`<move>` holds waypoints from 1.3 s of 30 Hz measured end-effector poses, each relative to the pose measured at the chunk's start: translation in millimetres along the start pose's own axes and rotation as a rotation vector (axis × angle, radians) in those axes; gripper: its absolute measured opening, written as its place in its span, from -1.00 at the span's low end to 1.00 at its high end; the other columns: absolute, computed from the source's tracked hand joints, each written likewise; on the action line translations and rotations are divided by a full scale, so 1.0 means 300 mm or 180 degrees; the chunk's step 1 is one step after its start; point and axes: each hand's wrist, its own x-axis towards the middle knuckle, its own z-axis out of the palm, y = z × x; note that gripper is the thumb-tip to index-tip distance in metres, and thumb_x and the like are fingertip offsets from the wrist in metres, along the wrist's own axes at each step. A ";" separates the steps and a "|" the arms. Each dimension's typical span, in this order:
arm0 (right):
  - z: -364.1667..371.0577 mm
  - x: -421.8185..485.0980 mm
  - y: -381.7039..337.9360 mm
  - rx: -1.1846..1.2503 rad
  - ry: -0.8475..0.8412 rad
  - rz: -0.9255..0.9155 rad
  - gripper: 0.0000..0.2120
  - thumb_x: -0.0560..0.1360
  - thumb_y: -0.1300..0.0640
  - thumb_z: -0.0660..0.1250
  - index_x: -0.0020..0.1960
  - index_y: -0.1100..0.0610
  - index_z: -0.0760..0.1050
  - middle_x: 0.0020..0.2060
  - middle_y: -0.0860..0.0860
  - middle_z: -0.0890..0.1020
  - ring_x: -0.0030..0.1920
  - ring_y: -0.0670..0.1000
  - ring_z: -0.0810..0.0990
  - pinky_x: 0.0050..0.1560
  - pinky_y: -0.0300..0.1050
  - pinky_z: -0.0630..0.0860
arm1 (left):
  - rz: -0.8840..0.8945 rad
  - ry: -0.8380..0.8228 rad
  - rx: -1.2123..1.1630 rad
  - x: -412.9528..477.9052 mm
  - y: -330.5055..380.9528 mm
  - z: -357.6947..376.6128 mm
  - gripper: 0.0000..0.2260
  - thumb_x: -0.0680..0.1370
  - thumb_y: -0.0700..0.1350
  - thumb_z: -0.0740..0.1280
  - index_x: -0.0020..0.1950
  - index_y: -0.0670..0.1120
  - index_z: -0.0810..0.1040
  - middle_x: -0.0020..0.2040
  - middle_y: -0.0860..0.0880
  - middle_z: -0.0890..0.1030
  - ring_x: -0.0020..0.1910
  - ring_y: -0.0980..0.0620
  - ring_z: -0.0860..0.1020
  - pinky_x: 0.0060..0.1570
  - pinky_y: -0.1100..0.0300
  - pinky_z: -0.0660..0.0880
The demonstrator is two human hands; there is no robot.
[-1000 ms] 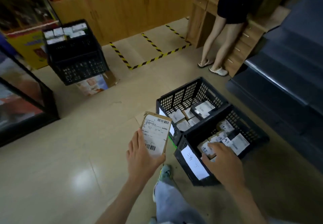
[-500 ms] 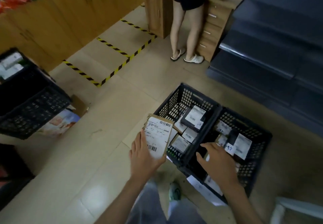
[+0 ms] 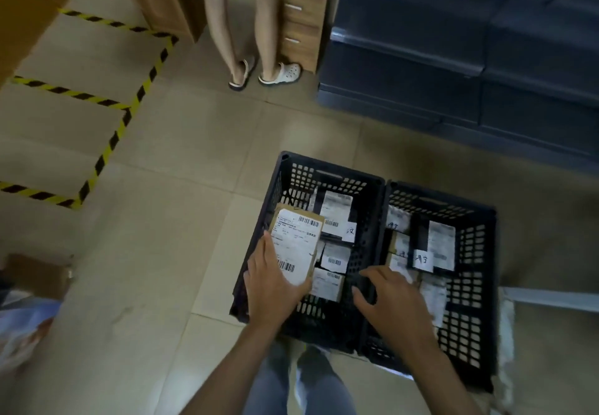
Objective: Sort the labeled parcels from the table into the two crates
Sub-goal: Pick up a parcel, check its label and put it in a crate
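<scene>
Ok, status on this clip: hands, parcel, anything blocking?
Left hand grips labeled parcel above left crate. Right hand open, fingers spread over right crate edge. Nothing blocking; other parcels already inside.

Left crate [image 3: 330, 184], right crate [image 3: 466, 317]: 2 units, black moulded plastic, perforated lattice walls, matt | parcel [image 3: 296, 246]: brown cardboard, white paper label, smooth | floor [image 3: 162, 252]: beige tile, smooth, slight gloss | floor tape [image 3: 107, 152]: yellow-black, matt | drawer unit [image 3: 304, 55]: wood-grain finish, pale metallic-looking handles [image 3: 293, 8]

Two crates, left crate [image 3: 324, 175], right crate [image 3: 440, 202], two hands, left hand [image 3: 272, 288], right hand [image 3: 395, 304], one held parcel [image 3: 298, 239], one bystander [image 3: 223, 25]
</scene>
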 end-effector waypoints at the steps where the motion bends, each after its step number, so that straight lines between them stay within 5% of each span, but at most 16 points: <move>1: 0.007 0.016 -0.006 0.0022 0.0020 0.0021 -0.72 0.51 -0.10 0.48 0.15 0.02 0.64 0.03 -0.07 0.68 -0.09 0.00 0.64 -0.22 -0.17 0.58 | -0.0003 0.0012 0.0011 0.036 -0.004 0.010 0.18 0.29 0.51 0.27 0.71 -0.07 -0.09 0.67 -0.07 0.14 0.57 -0.14 0.22 0.42 -0.24 0.36; 6: 0.160 0.164 0.048 0.0129 -0.0016 0.0101 -0.71 0.53 -0.10 0.45 0.17 0.03 0.65 0.07 -0.08 0.67 -0.02 -0.01 0.65 -0.15 -0.14 0.60 | 0.0043 -0.0002 0.0153 0.257 -0.045 0.168 0.21 0.31 0.40 0.49 0.71 -0.09 -0.08 0.66 -0.10 0.16 0.57 -0.15 0.23 0.43 -0.24 0.35; 18: 0.559 0.397 0.171 0.0417 -0.0010 0.0016 -0.80 0.52 -0.09 0.39 0.03 0.01 0.60 -0.01 -0.12 0.63 -0.11 -0.05 0.63 -0.24 -0.09 0.62 | 0.0011 0.0113 0.0428 0.636 -0.142 0.545 0.17 0.35 0.36 0.52 0.70 -0.11 -0.02 0.62 -0.13 0.24 0.52 -0.16 0.28 0.41 -0.18 0.38; 39: 0.668 0.460 0.168 0.0620 -0.0120 0.0004 -0.76 0.54 -0.17 0.27 0.11 -0.10 0.57 0.03 -0.24 0.60 -0.07 -0.17 0.61 -0.17 -0.17 0.63 | 0.0070 -0.0188 0.0477 0.900 -0.233 0.820 0.17 0.37 0.24 0.59 0.71 0.03 -0.14 0.69 -0.11 0.05 0.62 -0.28 0.13 0.45 -0.42 0.24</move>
